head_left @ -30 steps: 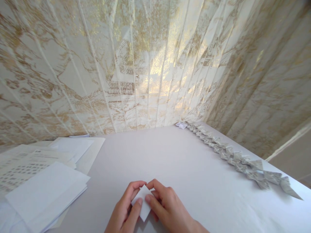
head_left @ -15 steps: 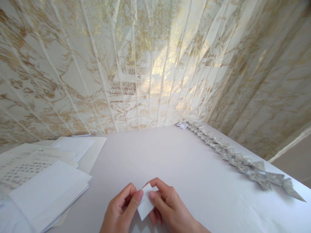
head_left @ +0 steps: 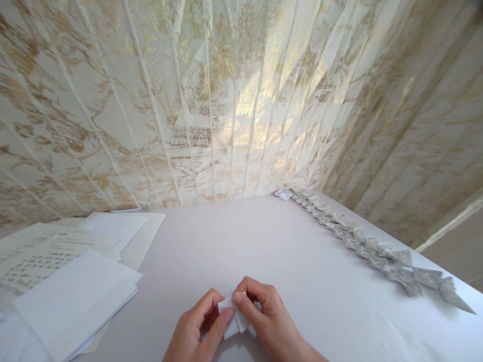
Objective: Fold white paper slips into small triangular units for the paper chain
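A small folded piece of white paper [head_left: 233, 328] is held between my two hands at the near middle of the table. My left hand [head_left: 202, 327] pinches its left side, thumb on top. On the other side, the thumb and forefinger of my right hand [head_left: 266, 317] grip its upper right part. The paper shows layered flaps with a gap between them at the lower edge. Its underside and several of my fingertips are hidden.
Stacked white sheets [head_left: 75, 296] lie on the left, over printed pages [head_left: 41, 251]. Along the right edge of the white table [head_left: 211, 241] runs a row of folded printed-paper pieces [head_left: 354, 236]. A folded white paper [head_left: 283, 194] sits at its far end. Patterned curtains [head_left: 211, 100] hang behind.
The folded paper has turned in my hands, and its flaps now stand apart. My left hand has shifted slightly right, and my right thumb has moved up the paper.
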`<state>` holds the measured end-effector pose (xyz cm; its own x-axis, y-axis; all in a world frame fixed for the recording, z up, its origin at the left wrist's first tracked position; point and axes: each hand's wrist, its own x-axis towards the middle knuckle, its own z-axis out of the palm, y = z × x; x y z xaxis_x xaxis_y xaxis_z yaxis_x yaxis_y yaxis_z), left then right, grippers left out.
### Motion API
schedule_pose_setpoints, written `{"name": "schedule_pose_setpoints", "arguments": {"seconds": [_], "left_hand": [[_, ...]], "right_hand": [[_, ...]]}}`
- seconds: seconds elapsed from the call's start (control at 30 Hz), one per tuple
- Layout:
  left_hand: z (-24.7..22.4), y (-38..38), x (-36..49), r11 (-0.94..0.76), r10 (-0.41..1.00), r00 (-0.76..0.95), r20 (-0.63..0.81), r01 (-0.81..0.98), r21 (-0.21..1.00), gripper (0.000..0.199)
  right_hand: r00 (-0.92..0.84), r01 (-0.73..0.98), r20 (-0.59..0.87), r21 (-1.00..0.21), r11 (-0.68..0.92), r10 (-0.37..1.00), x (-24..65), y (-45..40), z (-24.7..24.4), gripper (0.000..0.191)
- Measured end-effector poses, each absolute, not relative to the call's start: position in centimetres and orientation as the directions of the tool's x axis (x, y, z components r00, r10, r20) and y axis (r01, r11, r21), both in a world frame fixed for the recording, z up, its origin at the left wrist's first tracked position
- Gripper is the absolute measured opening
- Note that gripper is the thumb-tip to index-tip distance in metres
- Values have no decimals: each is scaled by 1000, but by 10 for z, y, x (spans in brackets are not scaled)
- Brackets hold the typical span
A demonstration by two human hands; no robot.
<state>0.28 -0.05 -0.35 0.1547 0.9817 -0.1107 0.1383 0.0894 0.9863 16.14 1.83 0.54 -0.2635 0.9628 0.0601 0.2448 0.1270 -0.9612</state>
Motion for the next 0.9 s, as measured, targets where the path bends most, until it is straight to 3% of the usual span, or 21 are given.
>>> {"name": "schedule_pose_setpoints", "arguments": {"seconds": [0.23,0.4,0.6,0.73,0.9], "left_hand": [[2,-1,1,130,987,80,-138,97,987,42],[0,2,-1,114,992,37,-120,143,983,44],[-13,5,0,77,995,68,-80,41,996,45],[-11,5,-2,43,998,28,-49,190,981,40],[-12,7,-7,-117,993,76,93,426,897,22]], "right_hand": [[-265,309,67,-939,151,962,161,18,12,36],[-261,162,31,-984,76,965,161,16,8,28],[-239,89,-9,-996,13,971,165,23,2,22],[-276,264,-48,-964,27,960,168,24,4,22],[-381,589,160,-717,372,911,170,22,4,28]]}}
